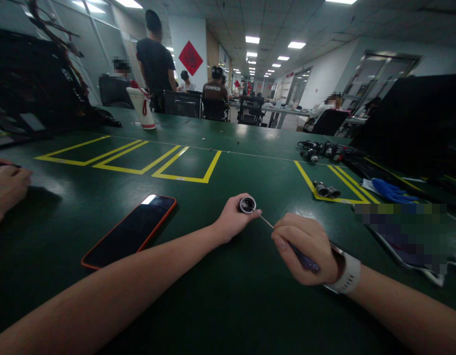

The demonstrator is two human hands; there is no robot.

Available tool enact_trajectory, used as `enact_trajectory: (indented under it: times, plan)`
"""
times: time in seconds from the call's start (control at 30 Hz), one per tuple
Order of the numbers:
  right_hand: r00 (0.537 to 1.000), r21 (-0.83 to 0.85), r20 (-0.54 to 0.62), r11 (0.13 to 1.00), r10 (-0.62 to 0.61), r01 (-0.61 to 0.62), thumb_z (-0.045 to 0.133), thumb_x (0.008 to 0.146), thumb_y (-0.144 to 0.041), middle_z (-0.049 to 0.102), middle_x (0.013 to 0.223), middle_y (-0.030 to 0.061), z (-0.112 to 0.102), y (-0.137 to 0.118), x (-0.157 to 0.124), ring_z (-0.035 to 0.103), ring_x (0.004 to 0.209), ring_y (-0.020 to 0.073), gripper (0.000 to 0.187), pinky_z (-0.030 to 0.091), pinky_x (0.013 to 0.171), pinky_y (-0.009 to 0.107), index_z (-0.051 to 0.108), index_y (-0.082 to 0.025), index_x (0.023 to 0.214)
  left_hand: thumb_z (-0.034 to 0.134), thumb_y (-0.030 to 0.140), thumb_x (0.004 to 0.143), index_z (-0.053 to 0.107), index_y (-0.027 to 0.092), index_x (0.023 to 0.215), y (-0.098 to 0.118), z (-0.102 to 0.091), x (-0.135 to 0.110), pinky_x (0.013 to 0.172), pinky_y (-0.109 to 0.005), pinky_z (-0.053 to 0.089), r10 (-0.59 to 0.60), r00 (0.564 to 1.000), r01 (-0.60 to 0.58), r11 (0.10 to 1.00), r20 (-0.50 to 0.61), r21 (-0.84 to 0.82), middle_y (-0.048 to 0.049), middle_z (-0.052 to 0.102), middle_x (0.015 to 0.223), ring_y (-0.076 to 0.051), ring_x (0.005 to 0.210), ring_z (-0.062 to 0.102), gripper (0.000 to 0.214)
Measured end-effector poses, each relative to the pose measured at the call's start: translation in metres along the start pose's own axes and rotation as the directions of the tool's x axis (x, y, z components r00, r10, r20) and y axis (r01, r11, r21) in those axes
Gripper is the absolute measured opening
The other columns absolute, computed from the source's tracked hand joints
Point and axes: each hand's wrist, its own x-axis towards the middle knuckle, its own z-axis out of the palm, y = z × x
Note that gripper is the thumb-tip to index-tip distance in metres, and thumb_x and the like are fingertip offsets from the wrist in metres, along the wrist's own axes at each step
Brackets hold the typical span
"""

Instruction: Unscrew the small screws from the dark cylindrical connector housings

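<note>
Gripping cylinder [247, 205] right of phone [133, 229], left fingers [231, 207] wrapped round; right fingers [291, 232] clenched on driver [304, 258]; cylinder looks stiff, light, maybe slick, hold by outer wall

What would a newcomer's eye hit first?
Near centre, the right hand points a thin purple-handled tool at a round grey-rimmed part in the left hand. A black, orange-edged phone lies left of them on the green table. Beyond, a red diamond sign hangs on a white pillar.
</note>
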Motion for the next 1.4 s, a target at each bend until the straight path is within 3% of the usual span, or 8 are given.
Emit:
enact_trajectory:
  times: [0.3, 0.57, 0.83, 1.0, 1.23, 1.4]
  plan:
    - [1.0, -0.025, 0.024, 1.0, 0.011, -0.01, 0.044, 0.082, -0.01, 0.055, 0.061, 0.0045, 0.003, 0.0, 0.0, 0.048, 0.055, 0.0128, 0.013, 0.037, 0.051, 0.027, 0.053, -0.014, 0.074, 0.067, 0.02, 0.066, 0.048, 0.016, 0.064, 0.001, 0.0, -0.001, 0.059, -0.024, 0.034, 0.009, 1.0, -0.01, 1.0, 0.02, 0.015, 0.0056, 0.044, 0.061, -0.009, 0.059, 0.041, 0.019]
    - [0.99, -0.028, 0.107, 0.995, 0.095, -0.093, 0.046, 0.082, -0.012, 0.06, 0.071, 0.0069, 0.006, -0.001, 0.003, 0.052, 0.064, 0.0149, 0.01, 0.042, 0.057, 0.028, 0.056, -0.013, 0.083, 0.066, 0.021, 0.067, 0.048, 0.016, 0.064, 0.0, -0.002, -0.001, 0.058, -0.024, 0.034, 0.06, 0.996, -0.063, 0.997, 0.066, 0.055, 0.0057, 0.044, 0.06, -0.009, 0.057, 0.039, 0.019]
    - [0.999, -0.027, 0.033, 1.0, -0.002, 0.003, 0.044, 0.081, -0.012, 0.055, 0.063, 0.0039, 0.003, 0.0, 0.0, 0.047, 0.056, 0.0131, 0.011, 0.037, 0.05, 0.027, 0.052, -0.016, 0.075, 0.068, 0.023, 0.066, 0.048, 0.016, 0.063, 0.001, -0.002, -0.001, 0.058, -0.024, 0.035, 0.043, 0.999, -0.044, 0.997, 0.009, 0.057, 0.0054, 0.044, 0.061, -0.009, 0.058, 0.04, 0.022]
    - [0.996, -0.081, -0.063, 0.995, -0.057, 0.052, 0.047, 0.081, -0.011, 0.058, 0.076, 0.0062, 0.003, 0.002, -0.003, 0.052, 0.066, 0.0149, 0.012, 0.043, 0.056, 0.028, 0.056, -0.015, 0.09, 0.065, 0.022, 0.067, 0.049, 0.016, 0.066, 0.0, -0.002, -0.001, 0.058, -0.024, 0.036, 0.071, 0.997, -0.074, 0.993, 0.037, 0.089, 0.0052, 0.046, 0.061, -0.01, 0.058, 0.042, 0.017]
    - [0.992, -0.193, -0.016, 0.973, 0.125, -0.126, 0.055, 0.082, -0.013, 0.059, 0.103, 0.0118, 0.014, 0.009, -0.002, 0.053, 0.098, 0.0227, 0.017, 0.048, 0.079, 0.039, 0.055, -0.015, 0.099, 0.058, 0.011, 0.065, 0.056, 0.015, 0.076, -0.004, -0.003, -0.003, 0.066, -0.028, 0.041, 0.162, 0.968, -0.211, 0.939, 0.193, 0.273, -0.0008, 0.058, 0.073, -0.016, 0.07, 0.053, 0.012]
    - [0.972, -0.147, 0.079, 0.966, 0.223, -0.21, 0.056, 0.081, -0.014, 0.06, 0.108, 0.0118, 0.016, 0.012, 0.0, 0.055, 0.098, 0.0223, 0.021, 0.05, 0.08, 0.039, 0.055, -0.015, 0.102, 0.057, 0.01, 0.066, 0.059, 0.016, 0.085, -0.005, -0.002, -0.004, 0.069, -0.032, 0.041, 0.151, 0.966, -0.234, 0.862, 0.212, 0.449, -0.0042, 0.06, 0.08, -0.019, 0.075, 0.054, 0.02]
